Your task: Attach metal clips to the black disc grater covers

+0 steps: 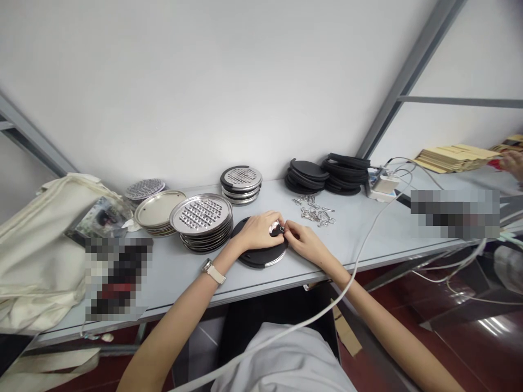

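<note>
A black round disc point(261, 257) with a silvery rim edge lies on the table in front of me. My left hand point(261, 231) rests over it with curled fingers, gripping it near its right side. My right hand point(304, 242) is closed in a pinch at the disc's right edge, against the left fingertips. Whatever small part sits between the right fingers is hidden. Just beyond that hand lies a loose pile of small metal clips point(314, 213). Left of the disc stands a stack of round metal graters point(202, 215).
Plain round metal plates point(159, 209) and another grater stack point(241, 182) stand farther back. Black discs point(306, 171) are piled near the wall. A white cable point(363, 245) crosses over my right forearm. At far right, another person's hand point(512, 163) is beside yellowish sheets point(453, 158).
</note>
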The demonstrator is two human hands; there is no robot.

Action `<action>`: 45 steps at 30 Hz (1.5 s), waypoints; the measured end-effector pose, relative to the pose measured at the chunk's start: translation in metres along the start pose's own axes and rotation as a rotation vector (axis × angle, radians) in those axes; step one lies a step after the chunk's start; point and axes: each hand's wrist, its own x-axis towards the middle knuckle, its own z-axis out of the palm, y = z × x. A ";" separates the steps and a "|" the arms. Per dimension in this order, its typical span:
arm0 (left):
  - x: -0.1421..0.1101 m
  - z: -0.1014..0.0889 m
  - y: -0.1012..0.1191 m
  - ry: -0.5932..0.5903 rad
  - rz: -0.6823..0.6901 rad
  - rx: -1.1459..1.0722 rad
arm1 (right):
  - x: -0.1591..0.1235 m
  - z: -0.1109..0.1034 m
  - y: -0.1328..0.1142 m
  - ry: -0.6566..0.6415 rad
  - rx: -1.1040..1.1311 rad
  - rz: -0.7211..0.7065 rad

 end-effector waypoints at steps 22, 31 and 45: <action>0.001 -0.002 0.002 -0.039 -0.063 -0.022 | -0.001 0.000 -0.001 0.008 0.004 -0.007; 0.002 -0.002 0.002 -0.036 -0.055 -0.027 | -0.001 0.000 -0.002 0.004 0.001 0.000; 0.001 -0.001 0.000 -0.038 -0.046 -0.043 | -0.003 0.003 -0.005 0.078 -0.080 0.009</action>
